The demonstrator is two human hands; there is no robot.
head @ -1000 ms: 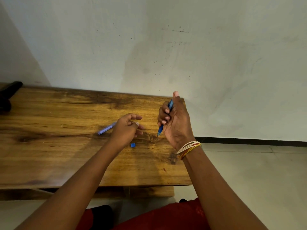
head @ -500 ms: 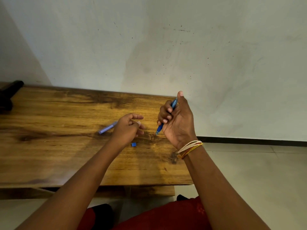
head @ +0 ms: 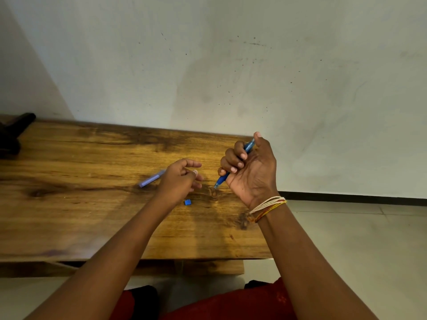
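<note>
The slim blue plastic pen (head: 222,180) sits slanted in the right hand (head: 251,174). That hand's grip is closed round the barrel, fingers curled over it and thumb up along the top end. The tip points down and left, near the right end of the brown wooden bench (head: 80,215).

Just beside it, the left hand (head: 179,181) hovers with a narrow, loosely curled grip. Whether it pinches anything, I cannot tell. Behind that hand a pale violet plastic tube (head: 150,179) lies on the bench, and a small blue plastic piece (head: 187,202) lies under the wrist. Coloured thread bands (head: 268,205) circle the right wrist.
</note>
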